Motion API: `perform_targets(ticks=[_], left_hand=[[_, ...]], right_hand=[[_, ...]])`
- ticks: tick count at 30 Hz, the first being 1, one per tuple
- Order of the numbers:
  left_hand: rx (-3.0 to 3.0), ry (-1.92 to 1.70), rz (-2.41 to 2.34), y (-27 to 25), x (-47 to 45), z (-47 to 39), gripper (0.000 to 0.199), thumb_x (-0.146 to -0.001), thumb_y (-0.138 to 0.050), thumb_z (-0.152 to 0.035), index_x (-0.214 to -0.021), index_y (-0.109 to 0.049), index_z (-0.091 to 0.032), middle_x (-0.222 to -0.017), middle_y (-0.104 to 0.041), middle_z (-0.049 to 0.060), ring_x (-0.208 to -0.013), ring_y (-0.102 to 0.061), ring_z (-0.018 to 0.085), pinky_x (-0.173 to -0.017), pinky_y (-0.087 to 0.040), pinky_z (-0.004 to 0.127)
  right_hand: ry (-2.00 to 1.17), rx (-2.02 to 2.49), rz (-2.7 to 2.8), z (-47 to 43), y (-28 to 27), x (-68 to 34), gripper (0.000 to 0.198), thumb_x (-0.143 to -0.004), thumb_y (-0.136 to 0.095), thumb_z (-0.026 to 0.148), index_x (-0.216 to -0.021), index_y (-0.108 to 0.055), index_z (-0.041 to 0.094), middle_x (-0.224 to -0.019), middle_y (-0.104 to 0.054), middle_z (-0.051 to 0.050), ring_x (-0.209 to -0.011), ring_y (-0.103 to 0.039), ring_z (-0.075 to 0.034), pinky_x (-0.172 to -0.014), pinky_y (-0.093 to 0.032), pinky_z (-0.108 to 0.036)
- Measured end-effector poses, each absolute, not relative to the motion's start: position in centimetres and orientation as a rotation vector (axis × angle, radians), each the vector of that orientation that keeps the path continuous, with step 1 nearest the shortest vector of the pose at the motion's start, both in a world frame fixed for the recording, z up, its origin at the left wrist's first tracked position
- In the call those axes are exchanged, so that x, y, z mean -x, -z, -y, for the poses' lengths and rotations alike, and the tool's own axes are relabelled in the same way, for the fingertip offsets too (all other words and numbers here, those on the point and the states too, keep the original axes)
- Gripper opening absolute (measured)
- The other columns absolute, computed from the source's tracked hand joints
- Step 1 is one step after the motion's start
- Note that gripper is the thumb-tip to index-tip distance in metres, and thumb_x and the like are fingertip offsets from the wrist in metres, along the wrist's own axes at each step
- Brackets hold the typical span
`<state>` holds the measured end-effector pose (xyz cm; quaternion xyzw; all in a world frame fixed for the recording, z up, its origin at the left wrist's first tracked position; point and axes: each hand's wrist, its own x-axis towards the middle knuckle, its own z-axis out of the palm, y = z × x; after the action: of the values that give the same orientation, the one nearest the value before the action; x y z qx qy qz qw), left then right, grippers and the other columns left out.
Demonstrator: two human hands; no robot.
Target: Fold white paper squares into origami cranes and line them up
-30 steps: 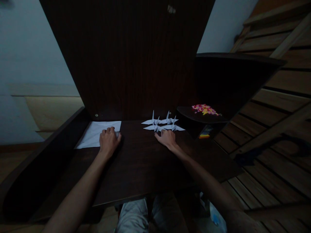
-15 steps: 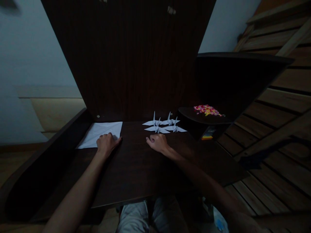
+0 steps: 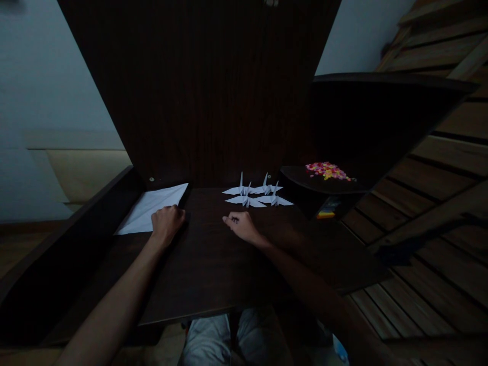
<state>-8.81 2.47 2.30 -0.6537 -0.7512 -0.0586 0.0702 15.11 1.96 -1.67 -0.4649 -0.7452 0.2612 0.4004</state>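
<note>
A white sheet of paper with faint creases lies at the left of the dark desk, its far right corner raised off the surface. Over its near right edge, my left hand is closed on the paper; the fingertips are hidden beneath the hand. My right hand rests on the desk with curled fingers, and I see nothing in them. Just beyond that hand stand several folded white paper cranes, grouped close together with wings spread.
A heap of small pink, red and yellow pieces sits on a low corner shelf at the right. Beneath it is a small item with a yellow stripe. A raised side panel bounds the desk on the left.
My left hand has closed at the paper's right edge, and that side of the sheet has lifted and bent. My right hand has shifted slightly left. The cranes stay put.
</note>
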Motion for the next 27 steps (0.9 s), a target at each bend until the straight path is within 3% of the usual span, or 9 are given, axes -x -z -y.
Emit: perform_targets(ticks=[6,12,15,19,27], left_hand=[[1.933,0.422,2.032,-2.8,7.7,-1.3,0.043,-0.087,-0.034,-0.034,-0.085,-0.069,-0.010,-0.093,-0.067,0.017,-0.081,-0.064,0.030,-0.055,-0.038,0.031],[2.079,0.558,1.771,-1.9,4.6,0.5,0.032,-0.087,-0.040,-0.027,-0.076,-0.066,-0.013,-0.085,-0.065,0.012,-0.073,-0.063,0.023,-0.050,-0.034,0.028],[2.196,0.606,1.557,-0.8,2.9,1.5,0.026,-0.085,-0.044,-0.025,-0.074,-0.064,-0.014,-0.079,-0.064,0.010,-0.070,-0.062,0.022,-0.048,-0.033,0.028],[2.321,0.671,1.266,0.1,1.6,2.5,0.021,-0.085,-0.048,-0.025,-0.076,-0.063,-0.015,-0.074,-0.063,0.008,-0.064,-0.060,0.019,-0.048,-0.034,0.028],[2.373,0.907,1.009,-0.2,1.7,2.4,0.022,-0.087,-0.050,-0.026,-0.069,-0.059,-0.017,-0.065,-0.058,0.003,-0.056,-0.053,0.014,-0.051,-0.038,0.026]], right_hand=[[-1.381,0.931,1.589,-2.1,1.5,-13.7,0.036,-0.075,-0.060,0.052,-0.075,-0.057,0.016,-0.074,-0.062,-0.004,-0.057,-0.057,-0.013,-0.045,-0.043,-0.022],[-1.761,0.707,1.316,-1.7,0.8,-13.2,0.046,-0.076,-0.060,0.056,-0.100,-0.057,0.017,-0.103,-0.065,-0.011,-0.085,-0.064,-0.020,-0.067,-0.054,-0.033],[-1.799,0.726,1.217,-1.5,0.9,-13.0,0.043,-0.075,-0.064,0.052,-0.103,-0.058,0.020,-0.099,-0.065,-0.008,-0.086,-0.062,-0.017,-0.069,-0.051,-0.029],[-1.738,0.782,1.202,-1.5,1.2,-13.0,0.034,-0.071,-0.071,0.043,-0.095,-0.060,0.022,-0.082,-0.062,0.000,-0.067,-0.056,-0.010,-0.057,-0.043,-0.019],[-1.499,0.843,1.346,-2.2,1.2,-13.6,0.033,-0.070,-0.067,0.036,-0.097,-0.059,0.020,-0.070,-0.060,0.001,-0.059,-0.050,-0.011,-0.051,-0.038,-0.021]])
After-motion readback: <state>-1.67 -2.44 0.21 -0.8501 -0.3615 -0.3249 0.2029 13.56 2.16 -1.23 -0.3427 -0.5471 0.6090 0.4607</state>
